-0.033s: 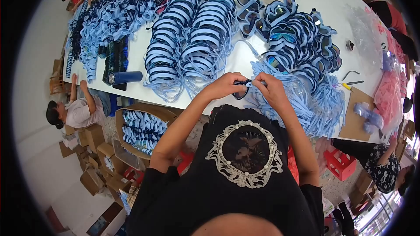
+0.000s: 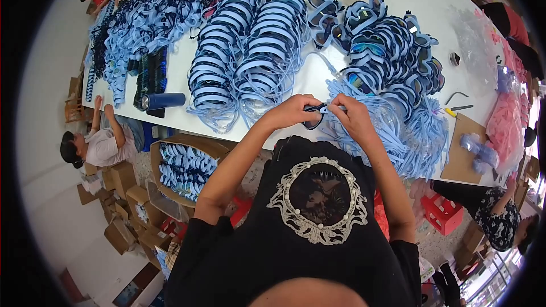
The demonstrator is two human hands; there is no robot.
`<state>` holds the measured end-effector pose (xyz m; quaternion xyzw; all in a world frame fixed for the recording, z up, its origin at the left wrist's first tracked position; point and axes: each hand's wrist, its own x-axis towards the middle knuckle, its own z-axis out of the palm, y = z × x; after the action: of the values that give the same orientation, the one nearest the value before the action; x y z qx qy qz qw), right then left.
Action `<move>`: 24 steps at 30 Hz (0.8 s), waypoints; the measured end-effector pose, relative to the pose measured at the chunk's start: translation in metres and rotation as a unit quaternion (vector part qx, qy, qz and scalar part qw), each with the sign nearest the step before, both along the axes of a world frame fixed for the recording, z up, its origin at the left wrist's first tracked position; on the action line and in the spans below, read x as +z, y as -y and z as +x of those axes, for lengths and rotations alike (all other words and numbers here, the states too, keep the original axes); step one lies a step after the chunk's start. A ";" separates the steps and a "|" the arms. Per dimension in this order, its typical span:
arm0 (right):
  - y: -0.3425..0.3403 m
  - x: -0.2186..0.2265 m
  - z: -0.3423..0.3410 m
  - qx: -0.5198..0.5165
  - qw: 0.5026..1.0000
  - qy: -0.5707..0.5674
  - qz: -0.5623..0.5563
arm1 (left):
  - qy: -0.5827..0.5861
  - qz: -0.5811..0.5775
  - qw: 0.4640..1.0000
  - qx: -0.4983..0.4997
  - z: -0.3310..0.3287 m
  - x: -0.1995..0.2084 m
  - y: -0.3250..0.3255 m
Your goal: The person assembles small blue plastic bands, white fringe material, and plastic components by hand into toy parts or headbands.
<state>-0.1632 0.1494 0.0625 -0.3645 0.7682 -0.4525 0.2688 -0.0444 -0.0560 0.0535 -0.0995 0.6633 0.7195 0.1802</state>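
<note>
At the table's front edge, my left hand (image 2: 296,111) is closed around a dark swim goggle (image 2: 312,120) with light blue trim. My right hand (image 2: 349,115) pinches a light blue piece, seemingly a strap end, at the goggle's side. The fingertips of both hands nearly meet, and they hide most of that join. Just right of and behind my right hand lies a heap of light blue straps (image 2: 392,150). Beyond it are piled goggles with dark, shiny lenses (image 2: 375,51). Two long rows of stacked goggles (image 2: 213,51) with straps stand to the left of my hands.
A blue bottle (image 2: 165,100) lies near the front edge, left. Farther left is a tangled goggle pile (image 2: 142,28). A cardboard box (image 2: 187,165) of goggles stands below the table. A yellow-and-black tool (image 2: 458,109) and cardboard sheet (image 2: 462,153) lie right. Other people work around the table.
</note>
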 end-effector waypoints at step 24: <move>-0.003 -0.004 -0.007 0.049 0.992 -0.086 -0.076 | 0.071 0.163 0.982 0.057 0.024 -0.026 -0.008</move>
<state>-0.1699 0.1521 0.0586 -0.4589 0.7329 -0.4628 0.1951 -0.0208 -0.0485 0.0275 -0.1576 0.5161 0.8179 0.1994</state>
